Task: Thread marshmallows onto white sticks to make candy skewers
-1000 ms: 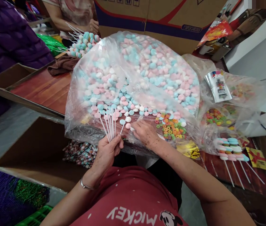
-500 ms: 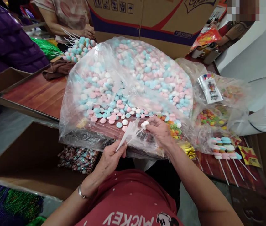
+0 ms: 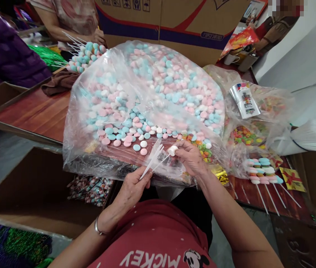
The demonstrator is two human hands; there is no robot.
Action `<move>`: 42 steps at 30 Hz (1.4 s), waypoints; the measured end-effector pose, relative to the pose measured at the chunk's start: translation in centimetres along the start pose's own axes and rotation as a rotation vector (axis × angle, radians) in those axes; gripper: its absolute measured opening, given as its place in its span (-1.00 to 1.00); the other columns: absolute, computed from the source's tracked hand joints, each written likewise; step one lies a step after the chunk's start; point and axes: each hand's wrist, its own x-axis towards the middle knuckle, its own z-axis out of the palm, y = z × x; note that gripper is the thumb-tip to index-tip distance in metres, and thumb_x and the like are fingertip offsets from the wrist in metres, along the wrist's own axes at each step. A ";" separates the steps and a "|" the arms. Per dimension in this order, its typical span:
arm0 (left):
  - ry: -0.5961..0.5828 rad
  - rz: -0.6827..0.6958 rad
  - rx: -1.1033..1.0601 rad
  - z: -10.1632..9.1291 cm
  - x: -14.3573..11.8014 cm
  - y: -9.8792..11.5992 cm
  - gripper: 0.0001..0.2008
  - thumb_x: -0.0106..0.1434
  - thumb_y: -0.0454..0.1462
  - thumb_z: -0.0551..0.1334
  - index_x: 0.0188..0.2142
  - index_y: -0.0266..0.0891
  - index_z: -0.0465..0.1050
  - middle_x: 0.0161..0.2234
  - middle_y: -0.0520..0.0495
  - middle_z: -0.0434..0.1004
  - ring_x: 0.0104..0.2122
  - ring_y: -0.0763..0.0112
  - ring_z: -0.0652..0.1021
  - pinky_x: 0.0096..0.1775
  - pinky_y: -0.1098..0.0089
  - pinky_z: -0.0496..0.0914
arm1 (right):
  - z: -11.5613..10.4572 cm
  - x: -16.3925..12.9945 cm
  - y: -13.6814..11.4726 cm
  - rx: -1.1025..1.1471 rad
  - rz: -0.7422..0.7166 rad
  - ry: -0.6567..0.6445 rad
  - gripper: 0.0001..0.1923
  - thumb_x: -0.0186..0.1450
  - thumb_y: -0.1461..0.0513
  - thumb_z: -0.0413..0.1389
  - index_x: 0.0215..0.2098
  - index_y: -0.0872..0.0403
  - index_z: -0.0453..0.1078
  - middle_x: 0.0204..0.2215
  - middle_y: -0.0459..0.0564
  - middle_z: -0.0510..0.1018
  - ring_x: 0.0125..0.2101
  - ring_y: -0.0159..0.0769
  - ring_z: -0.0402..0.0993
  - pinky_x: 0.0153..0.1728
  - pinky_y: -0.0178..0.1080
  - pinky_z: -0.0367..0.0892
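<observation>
While our left hand (image 3: 131, 190) is gripping bare sticks (image 3: 153, 162), our right hand (image 3: 190, 158) is pinching one white candy (image 3: 172, 150); finished skewers (image 3: 262, 173) are lying aside, heaps remaining.

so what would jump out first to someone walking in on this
The big clear bag of pink, blue and white candies fills the middle of the table. Just in front of it, the left hand grips a bundle of white sticks while the right hand pinches a white candy at their tips. To the right lie finished candy skewers beside a bag of coloured ring candies.
</observation>
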 end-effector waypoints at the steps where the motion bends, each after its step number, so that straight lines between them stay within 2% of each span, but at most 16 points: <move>1: 0.001 -0.003 -0.003 0.1 0.0 -0.1 -0.67 0.26 -0.12 0.14 -0.57 -0.20 0.37 -0.65 0.09 0.29 -0.59 0.45 0.29 -0.47 0.44 0.16 | -0.1 0.0 0.2 -0.021 -0.023 -0.001 -0.74 -0.03 0.18 0.35 -0.42 0.10 0.43 -0.50 -0.11 0.58 -0.56 -0.42 0.42 -0.57 -0.35 0.37; 6: 0.033 0.001 -0.045 0.5 0.0 -1.1 -0.70 0.26 -0.13 0.16 -0.54 -0.21 0.39 -0.66 0.09 0.28 -0.61 0.46 0.26 -0.48 0.43 0.15 | -0.4 -0.4 0.7 -0.245 -0.216 -0.046 -0.78 0.11 0.14 0.30 -0.30 0.06 0.50 -0.41 -0.09 0.61 -0.42 -0.38 0.50 -0.38 -0.31 0.43; 10: 0.080 0.011 -0.079 0.8 -0.1 -1.8 -0.68 0.26 -0.11 0.17 -0.55 -0.21 0.40 -0.65 0.09 0.26 -0.61 0.47 0.24 -0.50 0.44 0.14 | -0.7 -1.0 1.0 -0.574 -0.449 -0.097 -0.78 0.28 0.15 0.15 -0.15 0.03 0.51 -0.24 -0.03 0.63 -0.25 -0.31 0.55 -0.17 -0.23 0.46; 16: 0.124 -0.005 -0.138 1.6 -0.6 -2.0 -0.62 0.24 -0.06 0.21 -0.60 -0.22 0.35 -0.64 0.07 0.25 -0.59 0.48 0.25 -0.51 0.44 0.16 | -0.6 -2.0 1.9 -0.944 -0.745 -0.042 -0.68 0.40 0.22 -0.03 0.06 0.03 0.42 -0.10 0.04 0.62 -0.11 -0.27 0.57 -0.06 -0.20 0.47; 20: 0.110 -0.013 -0.195 2.6 -0.8 -2.6 -0.70 0.24 -0.06 0.22 -0.45 -0.22 0.50 -0.63 0.08 0.25 -0.59 0.48 0.24 -0.52 0.45 0.16 | 0.0 -2.5 2.2 -1.053 -0.923 -0.036 -0.61 0.42 0.28 -0.08 0.18 0.06 0.32 -0.07 0.09 0.61 -0.08 -0.26 0.56 -0.05 -0.20 0.48; 23: 0.129 -0.040 -0.249 3.0 -1.1 -3.3 -0.69 0.22 -0.04 0.25 -0.34 -0.24 0.57 -0.63 0.08 0.24 -0.61 0.49 0.23 -0.55 0.46 0.16 | 0.0 -2.6 2.5 -1.142 -1.019 -0.079 -0.58 0.41 0.30 -0.10 0.21 0.09 0.28 -0.06 0.14 0.59 -0.09 -0.22 0.54 -0.05 -0.14 0.48; 29: 0.206 -0.065 -0.289 3.2 -1.4 -4.1 -0.68 0.18 -0.03 0.29 -0.29 -0.25 0.57 -0.62 0.07 0.27 -0.60 0.49 0.27 -0.55 0.46 0.18 | 0.1 -2.9 4.1 -1.250 -0.998 -0.067 -0.59 0.41 0.29 -0.11 0.18 0.13 0.31 -0.16 0.19 0.60 -0.16 -0.16 0.53 -0.12 -0.09 0.49; 32: 0.204 -0.043 -0.276 3.1 -1.3 -3.5 -0.68 0.19 -0.04 0.28 -0.48 -0.24 0.48 -0.63 0.08 0.25 -0.60 0.51 0.24 -0.55 0.46 0.18 | 1.3 -3.6 5.1 -1.254 -0.995 -0.110 -0.61 0.42 0.29 -0.11 0.16 0.13 0.31 -0.28 0.14 0.60 -0.24 -0.19 0.53 -0.18 -0.14 0.50; 35: 0.174 -0.026 -0.259 2.9 -0.8 -2.6 -0.63 0.22 -0.06 0.26 -0.58 -0.22 0.34 -0.63 0.09 0.21 -0.60 0.52 0.21 -0.55 0.46 0.16 | 2.1 -4.1 4.8 -1.286 -0.994 -0.150 -0.62 0.42 0.27 -0.09 0.17 0.13 0.31 -0.28 0.12 0.59 -0.26 -0.20 0.52 -0.19 -0.16 0.48; 37: 0.152 -0.020 -0.255 2.8 -0.4 -2.1 -0.66 0.23 -0.08 0.25 -0.56 -0.22 0.35 -0.63 0.10 0.21 -0.60 0.52 0.20 -0.56 0.47 0.14 | 1.4 -4.0 3.7 -1.323 -1.001 -0.059 -0.61 0.42 0.25 -0.06 0.18 0.15 0.29 -0.24 0.13 0.59 -0.25 -0.21 0.51 -0.17 -0.17 0.45; 39: 0.144 -0.016 -0.253 2.6 -0.1 -1.7 -0.69 0.25 -0.10 0.24 -0.53 -0.22 0.37 -0.63 0.09 0.22 -0.60 0.51 0.21 -0.57 0.48 0.12 | -0.3 -3.5 2.2 -1.388 -0.973 0.127 -0.65 0.42 0.25 -0.05 0.14 0.15 0.33 -0.25 0.12 0.59 -0.26 -0.21 0.49 -0.19 -0.19 0.43; 40: 0.147 -0.018 -0.254 2.6 0.0 -1.6 -0.71 0.25 -0.11 0.24 -0.52 -0.22 0.39 -0.63 0.09 0.23 -0.60 0.51 0.22 -0.58 0.48 0.11 | -1.3 -3.2 1.4 -1.445 -0.936 0.232 -0.69 0.42 0.27 -0.06 0.06 0.12 0.39 -0.30 0.10 0.58 -0.28 -0.20 0.47 -0.21 -0.19 0.41; 42: 0.150 -0.030 -0.257 2.5 0.1 -1.6 -0.73 0.25 -0.12 0.23 -0.50 -0.23 0.40 -0.63 0.08 0.24 -0.61 0.52 0.22 -0.59 0.48 0.09 | -3.3 -2.5 0.2 -1.600 -0.775 0.285 -0.77 0.40 0.27 -0.03 -0.14 0.09 0.47 -0.34 0.08 0.56 -0.28 -0.15 0.44 -0.21 -0.15 0.38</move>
